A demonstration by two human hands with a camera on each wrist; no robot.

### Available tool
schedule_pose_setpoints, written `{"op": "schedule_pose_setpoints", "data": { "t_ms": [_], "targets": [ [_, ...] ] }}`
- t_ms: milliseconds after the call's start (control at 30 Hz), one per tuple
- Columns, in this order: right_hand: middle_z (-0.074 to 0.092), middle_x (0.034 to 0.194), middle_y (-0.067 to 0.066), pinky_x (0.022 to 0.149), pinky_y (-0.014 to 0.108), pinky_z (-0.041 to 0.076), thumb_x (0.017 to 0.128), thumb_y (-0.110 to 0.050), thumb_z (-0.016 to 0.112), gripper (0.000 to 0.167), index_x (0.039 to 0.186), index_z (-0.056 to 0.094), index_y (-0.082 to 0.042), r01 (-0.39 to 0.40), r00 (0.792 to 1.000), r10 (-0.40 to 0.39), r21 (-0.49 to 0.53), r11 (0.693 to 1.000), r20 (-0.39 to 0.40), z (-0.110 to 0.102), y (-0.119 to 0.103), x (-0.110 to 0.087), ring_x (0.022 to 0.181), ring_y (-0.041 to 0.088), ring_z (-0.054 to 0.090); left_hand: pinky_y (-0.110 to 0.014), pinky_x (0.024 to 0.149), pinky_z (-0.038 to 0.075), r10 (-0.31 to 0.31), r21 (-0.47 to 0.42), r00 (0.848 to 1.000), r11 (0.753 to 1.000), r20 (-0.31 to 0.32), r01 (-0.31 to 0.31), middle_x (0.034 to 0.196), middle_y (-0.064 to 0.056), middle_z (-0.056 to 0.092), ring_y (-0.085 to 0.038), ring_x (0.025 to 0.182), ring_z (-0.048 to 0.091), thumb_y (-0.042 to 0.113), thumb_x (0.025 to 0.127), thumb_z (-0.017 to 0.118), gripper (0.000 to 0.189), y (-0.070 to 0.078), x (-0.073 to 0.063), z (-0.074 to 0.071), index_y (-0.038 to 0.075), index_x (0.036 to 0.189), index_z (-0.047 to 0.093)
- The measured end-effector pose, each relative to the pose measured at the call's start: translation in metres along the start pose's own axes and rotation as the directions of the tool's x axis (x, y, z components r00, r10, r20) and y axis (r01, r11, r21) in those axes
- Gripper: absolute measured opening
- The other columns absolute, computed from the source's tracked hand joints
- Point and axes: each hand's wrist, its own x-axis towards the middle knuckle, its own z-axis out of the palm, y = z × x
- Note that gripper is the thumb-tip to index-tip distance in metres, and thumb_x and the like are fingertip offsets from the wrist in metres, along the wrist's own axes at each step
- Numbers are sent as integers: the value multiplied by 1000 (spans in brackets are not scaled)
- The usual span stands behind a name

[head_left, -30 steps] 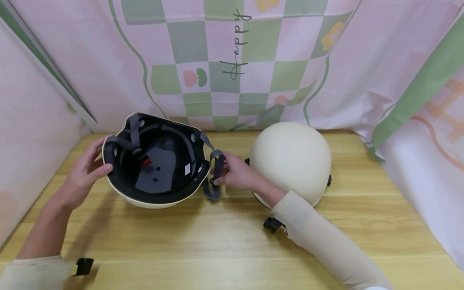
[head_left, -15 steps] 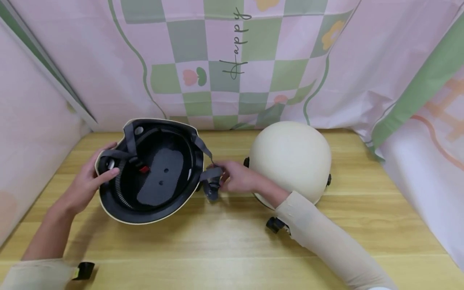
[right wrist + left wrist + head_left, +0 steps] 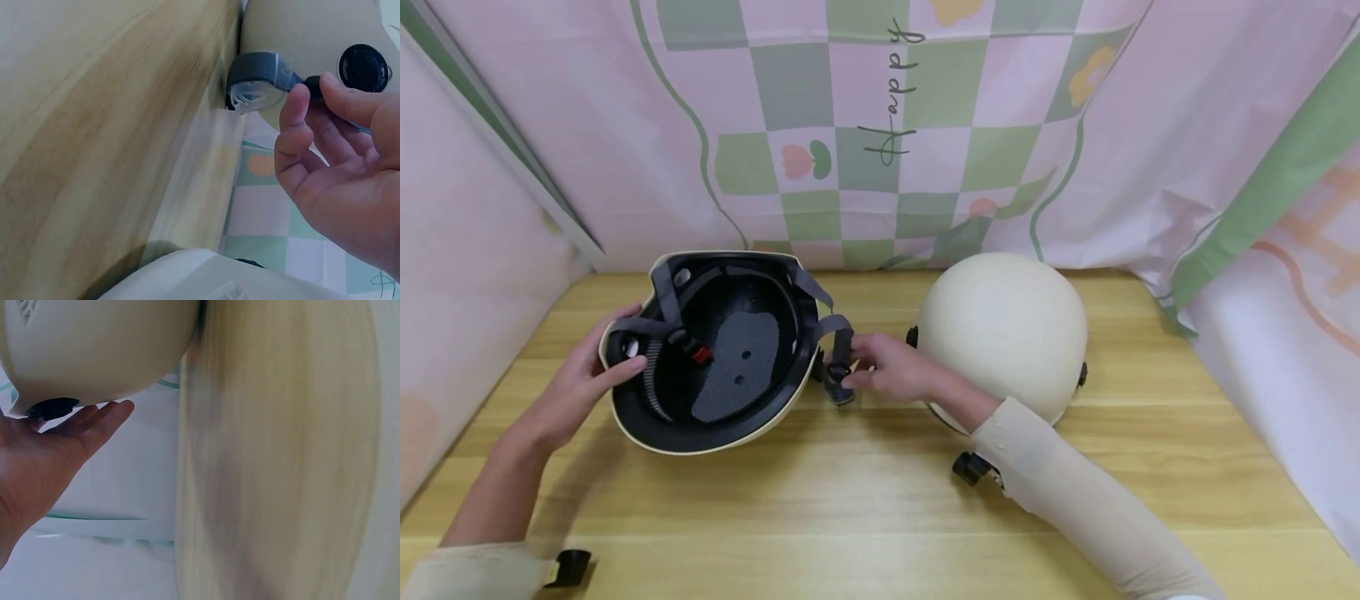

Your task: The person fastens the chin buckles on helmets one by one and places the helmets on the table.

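Note:
In the head view a cream helmet (image 3: 741, 367) lies upside down at the left, its black lining facing up. My left hand (image 3: 568, 379) grips its left rim, thumb over the edge and fingers on the outside. From the left wrist view, those fingers lie along the cream shell (image 3: 106, 350) beside a round black knob (image 3: 55, 407). My right hand (image 3: 895, 367) pinches the end of the grey chin strap (image 3: 841, 337) hanging off the right side. Close up, finger and thumb meet on a small black buckle piece (image 3: 314, 85). Another strap with a red-tabbed buckle (image 3: 702, 355) hangs inside the helmet.
A second cream helmet (image 3: 1003, 333) stands dome up on the wooden table (image 3: 850, 508), just right of my right hand and behind the forearm. Black wrist-worn devices (image 3: 571, 568) show at both sleeves. A patterned curtain (image 3: 865, 150) closes off the back, with more fabric at both sides.
The left helmet has tipped, its opening turned further upward, and sits slightly lower in the head view. My right hand keeps hold of the strap, whose loop has shifted. The second helmet stays put.

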Motion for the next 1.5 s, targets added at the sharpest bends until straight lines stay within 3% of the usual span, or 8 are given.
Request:
{"op": "schedule_pose_setpoints", "data": {
  "t_ms": [267, 400, 567, 800, 1067, 1233, 1400, 1500],
  "targets": [
    [74, 86, 3, 68, 26, 53, 93, -6, 77, 8, 99, 75, -1, 13, 981, -42, -155, 988, -188, -10, -7, -5, 75, 11, 67, -8, 91, 46, -5, 10, 1000, 1000, 24, 5, 137, 11, 51, 3, 115, 56, -3, 103, 52, 62, 1, -2, -2, 6, 161, 32],
    [75, 88, 5, 65, 26, 54, 90, -7, 81, 13, 101, 77, -1, -35, 957, -23, -195, 980, -290, -18, -16, -9, 74, 12, 67, -9, 91, 47, -3, -7, 999, 1000, 36, 3, 137, 10, 51, 2, 115, 57, -4, 103, 53, 63, 2, -2, -2, 6, 161, 31],
    [78, 94, 8, 61, 26, 54, 84, -9, 87, 25, 106, 79, -1, -55, 908, -49, -233, 971, -416, -26, -24, -13, 73, 14, 69, -9, 90, 47, -6, 2, 999, 1000, 38, 6, 138, 10, 51, 2, 115, 57, -4, 103, 53, 63, 2, -2, -2, 6, 161, 31],
    [76, 89, 7, 74, 37, 57, 78, -12, 92, 29, 102, 80, -1, -37, 866, -123, -307, 951, -485, -29, -22, -14, 81, 22, 69, -10, 90, 48, -7, -16, 999, 1000, 41, 7, 137, 9, 51, 2, 115, 58, -4, 103, 52, 62, 1, -2, -2, 8, 161, 32],
    [66, 85, 7, 80, 39, 60, 82, -9, 89, 26, 103, 76, 0, 5, 886, -118, -245, 970, -449, -28, -22, -14, 81, 23, 72, -10, 90, 48, -8, -36, 999, 999, 43, 9, 137, 10, 51, 2, 115, 58, -4, 104, 52, 63, 1, -3, -2, 10, 162, 32],
    [60, 82, 6, 74, 34, 58, 83, -6, 87, 26, 102, 71, -1, 47, 900, -104, -143, 989, -423, -30, -25, -16, 78, 21, 75, -10, 90, 48, 0, -37, 999, 999, 46, 2, 137, 9, 52, 1, 114, 59, -4, 103, 51, 63, 2, -2, -2, 9, 162, 32],
    [66, 88, 10, 64, 26, 51, 89, -4, 82, 26, 108, 65, 1, 108, 939, -118, -49, 993, -322, -30, -23, -16, 67, 16, 67, -11, 90, 49, 3, -40, 999, 999, 47, -1, 138, 9, 52, 1, 114, 60, -5, 103, 51, 63, 1, -2, -2, 10, 162, 33],
    [67, 78, 7, 60, 27, 46, 94, -8, 77, 27, 114, 61, 0, 124, 966, -135, -61, 990, -219, -30, -20, -15, 61, 15, 57, -12, 89, 50, 4, -63, 999, 998, 49, -1, 137, 9, 53, 1, 114, 60, -6, 103, 51, 63, 2, -4, -2, 11, 161, 33]
  ]
}}
